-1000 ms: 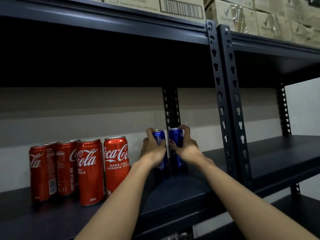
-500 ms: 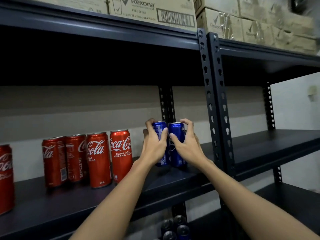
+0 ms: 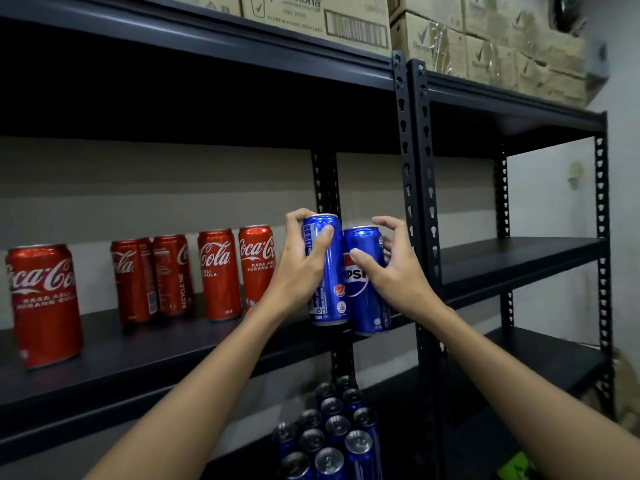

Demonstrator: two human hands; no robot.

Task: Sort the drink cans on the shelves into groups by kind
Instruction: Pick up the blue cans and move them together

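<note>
2 bare forearms enter from the bottom edge, one from the lower left and one from the lower right, each slim and smooth and narrowing toward the wrist. No sleeve, cuff, watch, bracelet or glove shows on either arm as far as they are visible. The left hand [image 3: 300,271] is bare, with no ring on the fingers that show; its thumbnail is short and unpainted. The right hand [image 3: 394,271] is likewise bare, ringless on the visible fingers, its nails trimmed short and plain. Nothing worn is in view.
</note>
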